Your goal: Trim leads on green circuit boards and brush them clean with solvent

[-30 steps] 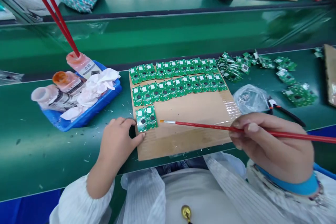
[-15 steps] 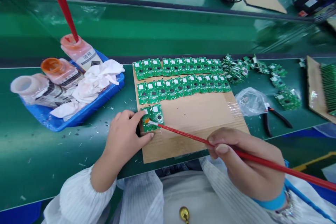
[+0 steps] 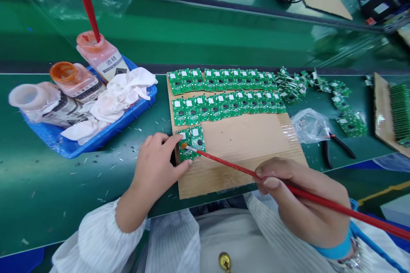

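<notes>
My right hand [image 3: 303, 200] pinches the red handle of a long paintbrush [image 3: 227, 164] between thumb and fingers. Its orange-tinted bristles touch the leftmost small green circuit board [image 3: 187, 154] in the lowest row. My left hand [image 3: 155, 164] steadies that board at its left side, index fingertip near the top corner and thumb near the bottom; the other fingers are curled. Another circuit board [image 3: 197, 138] with a round black chip lies against it on the right. Both rest on a cardboard sheet [image 3: 250, 136], below two longer rows of similar boards [image 3: 224, 104].
Left of the cardboard, a blue tray [image 3: 121, 123] holds open bottles [image 3: 72, 79] and crumpled white tissue [image 3: 124, 89]; a red stick leans from one bottle. To the right lie loose boards [image 3: 291, 87], a plastic bag [image 3: 310, 126], pliers [image 3: 341, 147] and a holder of upright boards [image 3: 381, 111].
The view has shifted slightly, so the cardboard and boards appear a little further right. Both hands keep their hold, and the brush tip stays on the same board.
</notes>
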`<state>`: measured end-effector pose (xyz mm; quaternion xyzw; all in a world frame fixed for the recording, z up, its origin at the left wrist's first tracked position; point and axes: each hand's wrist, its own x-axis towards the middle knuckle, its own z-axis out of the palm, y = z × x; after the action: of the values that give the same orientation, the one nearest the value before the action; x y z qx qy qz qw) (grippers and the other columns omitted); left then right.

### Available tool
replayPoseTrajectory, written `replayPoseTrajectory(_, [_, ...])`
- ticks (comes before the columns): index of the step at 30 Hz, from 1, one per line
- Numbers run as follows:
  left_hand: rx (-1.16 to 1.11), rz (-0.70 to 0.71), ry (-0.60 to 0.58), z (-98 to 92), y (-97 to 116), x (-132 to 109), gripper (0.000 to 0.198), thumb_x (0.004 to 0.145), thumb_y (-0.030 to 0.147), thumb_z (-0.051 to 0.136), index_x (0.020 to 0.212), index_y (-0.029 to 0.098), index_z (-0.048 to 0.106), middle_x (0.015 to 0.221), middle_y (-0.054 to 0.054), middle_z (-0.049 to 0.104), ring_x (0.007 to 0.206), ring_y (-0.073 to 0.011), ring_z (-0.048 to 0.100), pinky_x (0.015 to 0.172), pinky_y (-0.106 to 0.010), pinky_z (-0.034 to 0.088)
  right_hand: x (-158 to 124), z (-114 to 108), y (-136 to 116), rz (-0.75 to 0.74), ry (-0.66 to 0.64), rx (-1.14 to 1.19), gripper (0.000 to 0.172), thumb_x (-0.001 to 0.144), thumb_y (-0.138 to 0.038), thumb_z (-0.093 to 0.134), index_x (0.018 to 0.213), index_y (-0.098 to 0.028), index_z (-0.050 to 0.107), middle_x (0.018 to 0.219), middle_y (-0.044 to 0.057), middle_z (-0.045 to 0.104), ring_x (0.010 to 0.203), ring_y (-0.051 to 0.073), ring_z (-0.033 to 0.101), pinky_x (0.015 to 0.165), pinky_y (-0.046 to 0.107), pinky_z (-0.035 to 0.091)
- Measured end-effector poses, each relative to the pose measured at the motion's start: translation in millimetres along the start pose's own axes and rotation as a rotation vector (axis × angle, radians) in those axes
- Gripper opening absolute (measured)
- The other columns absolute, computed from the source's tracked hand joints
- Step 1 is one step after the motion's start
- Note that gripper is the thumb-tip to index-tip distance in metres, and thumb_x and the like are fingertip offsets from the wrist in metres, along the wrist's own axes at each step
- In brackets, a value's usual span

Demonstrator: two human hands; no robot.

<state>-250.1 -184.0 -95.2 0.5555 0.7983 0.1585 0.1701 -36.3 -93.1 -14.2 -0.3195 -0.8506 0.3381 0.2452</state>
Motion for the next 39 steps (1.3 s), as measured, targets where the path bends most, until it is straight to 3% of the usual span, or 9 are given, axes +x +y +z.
replayPoseTrajectory(8, [-0.012,-0.019,-0.013,0.7,0,0,0.047,0.071,0.036,0.067,0.116,0.022,0.062,0.095,-0.008,0.056,0.088,-0.0256,0.052,0.079,-0.039,0.044,7,-6,-10,-0.066,-0.141,-0.071,0.015,0.082,-0.013,0.051,0.069,-0.02,0.055,0.057,-0.002,0.062,0.05,0.009,0.059,0.046,0.018,0.046])
replayPoseTrajectory(15, [-0.017,-0.015,-0.013,0.7,0,-1,0.046,0.072,0.036,0.067,0.115,0.02,0.063,0.096,-0.009,0.057,0.088,-0.0265,0.052,0.08,-0.04,0.044,5,-15,-8,-0.063,-0.097,-0.073,0.014,0.081,-0.011,0.053,0.07,-0.02,0.055,0.058,-0.002,0.061,0.049,0.008,0.058,0.046,0.016,0.046])
replayPoseTrajectory(24, [-0.013,-0.011,-0.007,0.1,-1,-1,0.047,0.071,0.038,0.067,0.115,0.02,0.063,0.096,-0.009,0.057,0.089,-0.0265,0.052,0.08,-0.04,0.044,-9,-34,9,0.005,-0.061,0.019,0.018,0.082,-0.012,0.056,0.093,-0.024,0.063,0.071,0.003,0.069,0.061,0.014,0.066,0.053,0.02,0.055])
replayPoseTrajectory(34, [0.142,0.049,0.048,-3.3,21,7,0.045,0.07,0.042,0.068,0.112,0.025,0.066,0.094,-0.009,0.056,0.086,-0.0269,0.051,0.077,-0.04,0.041,-3,-32,11,-0.086,-0.071,0.033,0.028,0.072,-0.001,0.059,0.088,-0.024,0.067,0.07,0.003,0.07,0.063,0.015,0.068,0.056,0.019,0.056])
replayPoseTrajectory(39, [0.183,0.057,0.073,-0.2,28,13,0.044,0.07,0.044,0.068,0.109,0.025,0.068,0.099,-0.01,0.057,0.089,-0.0283,0.052,0.076,-0.041,0.039,-3,-26,12,-0.097,-0.083,0.004,0.023,0.073,-0.004,0.06,0.086,-0.022,0.066,0.073,0.003,0.07,0.068,0.014,0.069,0.059,0.017,0.057])
